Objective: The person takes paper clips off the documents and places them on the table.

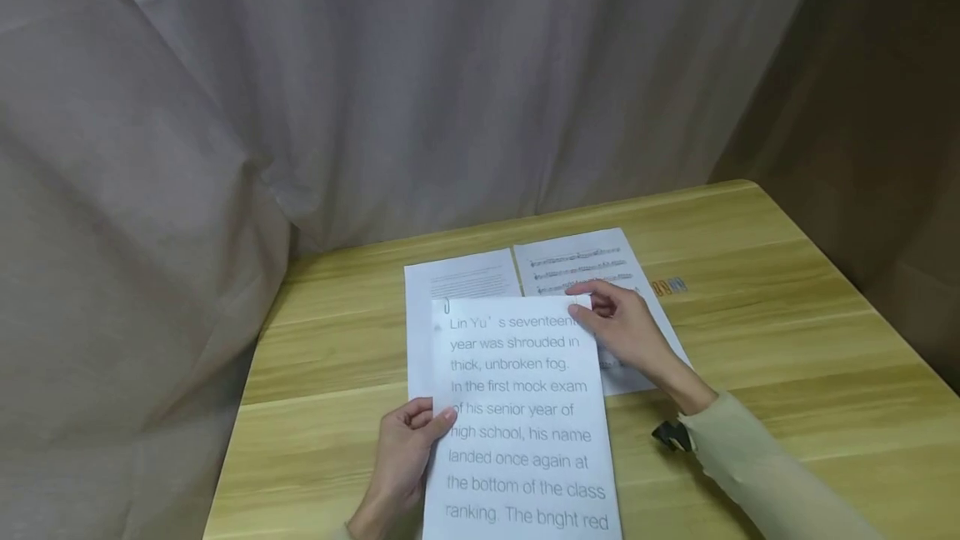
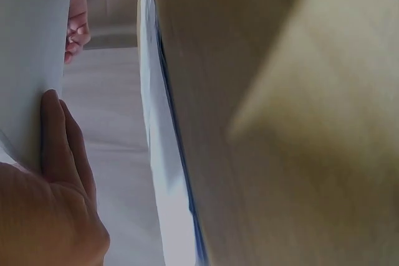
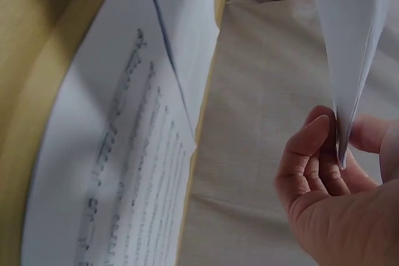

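Large-print sheets of paper (image 1: pixel 525 432) are held up above the table, with lines of English text facing me. A paper clip (image 1: pixel 447 307) sits on their top left corner. My left hand (image 1: pixel 408 444) grips the left edge, thumb on the front and fingers behind. At the top right corner, my right hand (image 1: pixel 618 323) pinches the sheets between thumb and fingers. The right wrist view shows the layered edges of the sheets (image 3: pixel 349 73) between the thumb and fingers of that hand.
Behind the held sheets, a text page (image 1: pixel 420 298) and a sheet-music page (image 1: pixel 577 252) lie side by side on the wooden table (image 1: pixel 322 357). Several paper clips (image 1: pixel 669 286), orange and bluish, lie right of the music. A grey curtain (image 1: pixel 450 90) hangs behind the table.
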The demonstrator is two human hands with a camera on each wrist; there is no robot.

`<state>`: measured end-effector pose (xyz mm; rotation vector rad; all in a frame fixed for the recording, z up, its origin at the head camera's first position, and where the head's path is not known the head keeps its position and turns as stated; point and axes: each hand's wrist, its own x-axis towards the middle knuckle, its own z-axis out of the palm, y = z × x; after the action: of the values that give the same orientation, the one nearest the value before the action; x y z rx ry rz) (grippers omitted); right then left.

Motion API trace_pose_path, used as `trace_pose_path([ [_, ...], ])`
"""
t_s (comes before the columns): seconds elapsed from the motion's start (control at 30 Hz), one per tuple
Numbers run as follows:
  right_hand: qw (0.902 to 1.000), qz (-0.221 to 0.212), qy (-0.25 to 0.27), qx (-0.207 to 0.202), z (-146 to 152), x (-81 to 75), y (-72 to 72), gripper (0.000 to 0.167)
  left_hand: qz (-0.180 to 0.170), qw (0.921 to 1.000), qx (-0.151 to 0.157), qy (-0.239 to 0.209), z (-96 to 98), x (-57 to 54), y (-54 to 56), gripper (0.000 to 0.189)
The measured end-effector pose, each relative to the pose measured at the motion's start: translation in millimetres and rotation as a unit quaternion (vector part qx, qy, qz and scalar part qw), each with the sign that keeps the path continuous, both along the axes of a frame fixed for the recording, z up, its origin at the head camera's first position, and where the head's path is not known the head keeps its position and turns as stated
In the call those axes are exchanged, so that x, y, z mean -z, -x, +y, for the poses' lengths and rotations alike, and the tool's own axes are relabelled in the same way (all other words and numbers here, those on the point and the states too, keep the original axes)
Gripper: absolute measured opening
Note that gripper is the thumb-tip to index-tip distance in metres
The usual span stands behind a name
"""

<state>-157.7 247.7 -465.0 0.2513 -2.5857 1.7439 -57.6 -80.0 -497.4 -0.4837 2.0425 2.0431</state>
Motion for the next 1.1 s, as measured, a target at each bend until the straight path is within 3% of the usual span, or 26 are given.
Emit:
trace_pose_path([
  [0.1,0.9999,-0.011,-0.008,0.000,0,-2.0,0.4,0.025,-0.014,0.9999,0.003,-0.001,-1.1,-3.2,0.2,0.034],
  [0.23,0.9997,-0.014,-0.017,0.003,3,2.2,-0.2,0.024,-0.018,0.9997,0.012,0.006,-1.5,0.6,-1.2,0.034],
  [0.63,0.9986,-0.048,0.020,0.011,8,10.2,-2.4,0.026,0.016,0.9908,0.120,0.061,-5.0,1.9,-1.9,0.029],
  [1.1,0.9957,-0.081,0.035,0.029,17,19.3,-2.1,0.029,0.029,0.9888,0.134,0.058,-3.3,4.5,0.9,0.027],
])
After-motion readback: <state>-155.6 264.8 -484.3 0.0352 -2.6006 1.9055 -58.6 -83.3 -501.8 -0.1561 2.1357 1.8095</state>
